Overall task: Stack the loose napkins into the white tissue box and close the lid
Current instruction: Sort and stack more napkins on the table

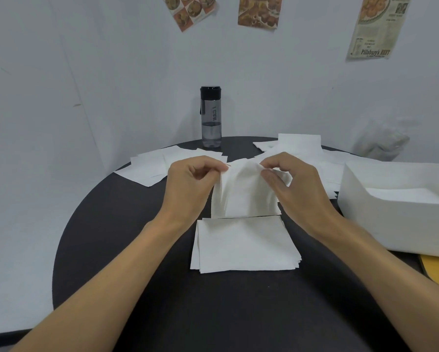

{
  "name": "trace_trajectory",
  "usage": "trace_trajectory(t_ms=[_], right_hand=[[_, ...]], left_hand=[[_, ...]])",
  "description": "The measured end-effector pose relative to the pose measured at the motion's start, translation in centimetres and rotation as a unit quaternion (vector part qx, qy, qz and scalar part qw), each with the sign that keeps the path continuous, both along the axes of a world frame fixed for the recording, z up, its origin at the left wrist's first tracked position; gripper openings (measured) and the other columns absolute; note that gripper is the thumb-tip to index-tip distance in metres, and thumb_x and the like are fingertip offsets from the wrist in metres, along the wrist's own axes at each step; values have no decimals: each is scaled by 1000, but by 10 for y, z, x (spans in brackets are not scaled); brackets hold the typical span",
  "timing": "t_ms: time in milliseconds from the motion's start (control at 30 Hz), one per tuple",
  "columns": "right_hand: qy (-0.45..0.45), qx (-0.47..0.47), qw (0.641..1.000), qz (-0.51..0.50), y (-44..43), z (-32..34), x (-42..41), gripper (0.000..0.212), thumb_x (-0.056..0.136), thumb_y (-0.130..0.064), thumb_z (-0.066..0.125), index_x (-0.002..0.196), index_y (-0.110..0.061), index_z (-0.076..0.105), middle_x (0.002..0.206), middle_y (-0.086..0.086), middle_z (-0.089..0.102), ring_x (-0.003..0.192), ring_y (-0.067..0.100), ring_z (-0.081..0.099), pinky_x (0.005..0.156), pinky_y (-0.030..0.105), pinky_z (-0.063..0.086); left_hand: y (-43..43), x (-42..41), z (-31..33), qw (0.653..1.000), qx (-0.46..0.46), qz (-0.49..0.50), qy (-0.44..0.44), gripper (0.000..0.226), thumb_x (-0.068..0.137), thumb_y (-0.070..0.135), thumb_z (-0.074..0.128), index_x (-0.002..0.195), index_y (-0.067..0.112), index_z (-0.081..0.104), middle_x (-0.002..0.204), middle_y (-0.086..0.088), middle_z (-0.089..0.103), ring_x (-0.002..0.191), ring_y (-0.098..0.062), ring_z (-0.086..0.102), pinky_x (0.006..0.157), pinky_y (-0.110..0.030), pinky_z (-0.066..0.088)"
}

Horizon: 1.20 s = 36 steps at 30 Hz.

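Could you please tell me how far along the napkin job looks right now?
Done: a neat stack lies on the table in front. In hand: the left hand and right hand pinch a few napkins upright just behind it. Left: loose napkins lie at the far left and far right, and the white tissue box stands open at the right.

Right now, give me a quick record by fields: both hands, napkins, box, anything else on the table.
left hand: pinches upper left edge of held napkins
right hand: pinches their upper right edge
held napkins: small upright bunch behind neat stack
neat stack: flat on table, nearest the person
loose napkins: spread far left and far right
white tissue box: right side, open on top
bottle: upright at far edge
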State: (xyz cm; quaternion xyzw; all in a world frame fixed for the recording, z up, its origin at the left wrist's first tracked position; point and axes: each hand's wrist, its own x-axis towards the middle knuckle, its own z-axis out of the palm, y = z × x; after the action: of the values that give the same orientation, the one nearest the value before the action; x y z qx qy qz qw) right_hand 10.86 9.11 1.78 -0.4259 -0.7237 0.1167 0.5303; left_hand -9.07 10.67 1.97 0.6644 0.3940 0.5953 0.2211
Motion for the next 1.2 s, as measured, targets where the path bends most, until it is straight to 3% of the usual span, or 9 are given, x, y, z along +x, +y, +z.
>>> trace_trajectory(t_ms=[100, 267, 400, 600, 733, 933, 1133, 1200], right_hand=[[1, 17, 1000, 2, -1, 1, -1, 21, 96, -3, 60, 96, -24, 65, 95, -12, 65, 89, -8, 56, 81, 5, 38], [29, 4, 1000, -1, 2, 1, 3, 22, 98, -6, 59, 95, -27, 66, 96, -8, 66, 90, 1, 57, 84, 21, 46], [46, 4, 999, -10, 1, 4, 5, 32, 97, -5, 59, 90, -36, 63, 96, -7, 66, 88, 3, 57, 80, 13, 42], [46, -2, 999, -18, 1, 6, 4, 25, 97, -5, 59, 93, -29, 65, 96, 1, 67, 88, 9, 58, 78, 12, 43], [79, -15, 997, -12, -4, 10, 3, 33, 99, -8, 58, 89, -40, 64, 96, -14, 67, 88, -2, 57, 75, 8, 40], [122, -20, 992, -19, -5, 13, 6, 26, 100, -12, 56, 90, -33, 67, 94, -8, 70, 90, 16, 64, 79, 36, 49], [177, -23, 984, -2, -7, 27, 6, 22, 100, -9, 56, 90, -21, 71, 94, -1, 71, 83, 5, 62, 75, 15, 47], [189, -17, 982, -5, -7, 30, 6, 22, 99, -8, 56, 89, -21, 71, 89, -5, 70, 81, 4, 62, 74, 13, 46]], left_hand=[[1, -1, 1, 1000, 6, 14, 9, 37, 89, -9, 58, 79, 22, 75, 77, 15, 73, 77, 0, 66, 75, -11, 47], [-1, -3, 3, 1000, 18, 24, -9, 34, 92, -6, 60, 83, 24, 74, 85, 17, 73, 83, 2, 68, 78, -10, 47], [-1, -4, 3, 999, 20, 30, -32, 33, 92, -3, 61, 88, 27, 74, 83, 24, 73, 84, 3, 68, 79, -10, 48], [2, -6, 1, 998, 23, 39, -43, 31, 93, -3, 62, 92, 25, 74, 87, 20, 74, 86, 0, 70, 81, -12, 50], [8, -9, 0, 995, 4, 63, -74, 30, 91, -5, 61, 89, 21, 76, 87, 15, 75, 85, -2, 70, 79, -11, 50], [20, -15, -8, 986, -76, 103, -105, 38, 93, -3, 56, 81, 28, 75, 89, 22, 73, 91, 10, 63, 75, -2, 42], [31, -19, -14, 977, -119, 116, -130, 35, 95, 0, 56, 84, 27, 75, 96, 19, 72, 92, 8, 62, 75, -4, 44], [34, -22, -16, 974, -124, 130, -140, 36, 95, 0, 56, 82, 27, 75, 95, 19, 73, 95, 3, 64, 82, -8, 48]])
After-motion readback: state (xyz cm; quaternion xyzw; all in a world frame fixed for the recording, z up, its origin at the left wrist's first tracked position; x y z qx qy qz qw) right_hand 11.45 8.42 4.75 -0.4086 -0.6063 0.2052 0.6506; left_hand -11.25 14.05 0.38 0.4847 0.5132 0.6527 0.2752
